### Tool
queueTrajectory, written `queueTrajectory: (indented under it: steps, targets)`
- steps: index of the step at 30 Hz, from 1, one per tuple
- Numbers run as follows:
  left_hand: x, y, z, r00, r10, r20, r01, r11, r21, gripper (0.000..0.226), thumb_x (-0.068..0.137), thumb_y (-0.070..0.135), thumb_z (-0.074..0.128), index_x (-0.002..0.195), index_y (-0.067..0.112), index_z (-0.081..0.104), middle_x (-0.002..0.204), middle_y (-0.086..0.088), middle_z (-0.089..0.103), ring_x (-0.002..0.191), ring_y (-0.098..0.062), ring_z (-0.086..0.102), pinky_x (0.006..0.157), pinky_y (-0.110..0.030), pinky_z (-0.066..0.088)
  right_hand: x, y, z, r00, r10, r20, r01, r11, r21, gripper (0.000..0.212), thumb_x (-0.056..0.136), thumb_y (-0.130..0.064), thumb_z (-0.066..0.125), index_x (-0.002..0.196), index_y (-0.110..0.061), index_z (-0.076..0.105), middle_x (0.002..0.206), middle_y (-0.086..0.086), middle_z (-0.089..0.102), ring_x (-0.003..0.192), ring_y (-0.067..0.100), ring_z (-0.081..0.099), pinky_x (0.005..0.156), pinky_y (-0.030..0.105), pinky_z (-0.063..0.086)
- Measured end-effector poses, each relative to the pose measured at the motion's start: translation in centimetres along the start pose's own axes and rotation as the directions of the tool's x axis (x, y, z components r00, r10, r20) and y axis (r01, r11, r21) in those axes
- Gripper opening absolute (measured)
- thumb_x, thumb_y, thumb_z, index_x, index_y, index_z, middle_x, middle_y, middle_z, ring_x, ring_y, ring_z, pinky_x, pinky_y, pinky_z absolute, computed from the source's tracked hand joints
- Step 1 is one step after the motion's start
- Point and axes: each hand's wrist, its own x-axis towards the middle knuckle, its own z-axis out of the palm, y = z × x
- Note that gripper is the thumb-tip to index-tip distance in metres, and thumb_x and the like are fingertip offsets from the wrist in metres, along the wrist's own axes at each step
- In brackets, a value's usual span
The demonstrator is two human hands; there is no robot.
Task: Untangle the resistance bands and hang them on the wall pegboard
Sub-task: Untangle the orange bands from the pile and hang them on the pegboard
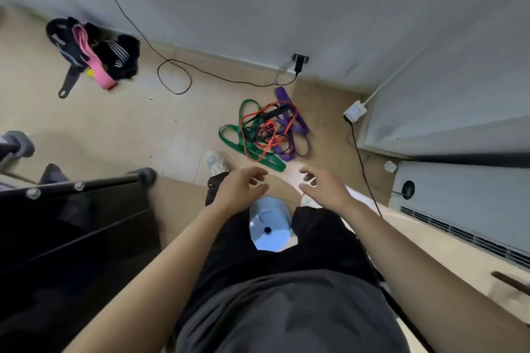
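Observation:
A tangled heap of resistance bands point(265, 132) lies on the tan floor near the wall: a green loop point(229, 137), thin orange and black ones, and a purple loop point(298, 123) knotted together. My left hand point(239, 188) and my right hand point(324, 188) hover side by side above the floor, just short of the heap. Both have loosely curved fingers and hold nothing. No pegboard is in view.
A second pile of black straps and a pink band point(91, 54) lies at the far left. A black cable point(172, 74) runs across the floor to a wall plug point(299, 61). A blue water jug point(269, 226) stands between my legs. A dark rack point(77, 209) sits left, a white unit point(459, 209) right.

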Motion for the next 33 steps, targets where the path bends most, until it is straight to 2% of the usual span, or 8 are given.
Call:
queueTrajectory:
  steps: [4, 10, 15, 19, 23, 27, 30, 33]
  targets:
    - [8.5, -2.7, -2.8, 1.000, 0.000, -0.025, -0.001, 0.999, -0.035, 0.029, 0.087, 0.030, 0.073, 0.116, 0.030, 0.071, 0.104, 0.012, 0.072, 0.093, -0.010, 0.069, 0.090, -0.036, 0.056, 6.5, -1.6, -0.6, 0.996, 0.062, -0.067, -0.060, 0.997, 0.041, 0.040, 0.088, -0.025, 0.068, 0.127, -0.020, 0.063, 0.106, -0.002, 0.064, 0.091, 0.021, 0.061, 0.091, 0.040, 0.052]
    - [23.2, -8.2, -5.2, 1.000, -0.005, 0.002, 0.005, 0.997, 0.080, 0.031, 0.088, 0.030, 0.073, 0.117, 0.020, 0.071, 0.109, 0.004, 0.075, 0.100, -0.017, 0.069, 0.086, -0.033, 0.053, 17.7, -1.4, -0.2, 0.987, 0.134, -0.093, -0.131, 0.990, 0.043, 0.039, 0.089, -0.026, 0.068, 0.127, -0.021, 0.063, 0.102, -0.004, 0.062, 0.096, 0.021, 0.063, 0.093, 0.038, 0.051]
    - [37.0, -15.4, -1.6, 1.000, -0.017, 0.004, 0.016, 0.987, 0.158, 0.032, 0.090, 0.032, 0.070, 0.121, 0.023, 0.070, 0.117, 0.005, 0.074, 0.107, -0.019, 0.069, 0.086, -0.029, 0.051, 33.4, 3.8, 2.8, 0.984, 0.084, -0.155, -0.082, 0.996, 0.017, 0.037, 0.087, -0.022, 0.069, 0.124, -0.019, 0.064, 0.095, -0.005, 0.061, 0.083, 0.014, 0.056, 0.091, 0.040, 0.053]
    - [46.7, -22.8, 4.6, 0.999, -0.036, -0.039, 0.041, 0.990, 0.138, 0.027, 0.091, 0.034, 0.070, 0.117, 0.026, 0.070, 0.107, 0.009, 0.073, 0.100, -0.014, 0.068, 0.083, -0.028, 0.052, 46.5, 10.5, 7.7, 0.981, 0.070, -0.178, -0.077, 0.996, -0.033, 0.030, 0.086, -0.018, 0.071, 0.116, -0.014, 0.069, 0.088, -0.001, 0.064, 0.083, 0.019, 0.060, 0.086, 0.030, 0.050]
    - [54.1, -29.1, 11.9, 0.993, 0.101, -0.055, -0.084, 0.965, 0.249, 0.031, 0.091, 0.033, 0.068, 0.120, 0.024, 0.069, 0.112, 0.005, 0.073, 0.107, -0.020, 0.067, 0.087, -0.036, 0.055, 56.5, 17.9, 13.9, 0.978, 0.134, -0.157, -0.144, 0.988, -0.054, 0.027, 0.084, -0.031, 0.074, 0.109, -0.021, 0.070, 0.086, -0.004, 0.067, 0.095, 0.023, 0.067, 0.092, 0.035, 0.052]
    - [59.6, -32.7, 16.4, 0.944, 0.317, -0.088, -0.255, 0.874, 0.414, 0.040, 0.088, 0.039, 0.065, 0.125, 0.025, 0.066, 0.121, 0.000, 0.067, 0.111, -0.028, 0.062, 0.084, -0.043, 0.055, 61.7, 22.5, 19.6, 0.983, 0.101, -0.152, -0.114, 0.990, -0.078, 0.035, 0.082, -0.043, 0.076, 0.107, -0.021, 0.070, 0.089, -0.005, 0.066, 0.091, 0.018, 0.065, 0.083, 0.031, 0.050]
    - [62.1, -34.3, 17.6, 0.903, 0.417, -0.102, -0.308, 0.794, 0.523, 0.039, 0.087, 0.043, 0.069, 0.123, 0.029, 0.070, 0.118, -0.002, 0.062, 0.111, -0.028, 0.057, 0.077, -0.041, 0.055, 63.5, 24.5, 22.4, 0.975, 0.013, -0.221, -0.046, 0.989, -0.143, 0.021, 0.082, -0.041, 0.076, 0.092, -0.022, 0.073, 0.081, -0.006, 0.062, 0.086, 0.020, 0.064, 0.071, 0.028, 0.045]
    - [62.8, -35.0, 17.4, 0.871, 0.481, -0.096, -0.345, 0.740, 0.577, 0.031, 0.086, 0.046, 0.071, 0.113, 0.031, 0.075, 0.109, 0.000, 0.060, 0.106, -0.025, 0.058, 0.070, -0.038, 0.054, 64.0, 25.3, 23.5, 0.957, -0.015, -0.289, -0.020, 0.993, -0.118, 0.010, 0.083, -0.031, 0.073, 0.081, -0.021, 0.072, 0.085, -0.002, 0.069, 0.091, 0.024, 0.067, 0.076, 0.030, 0.051]
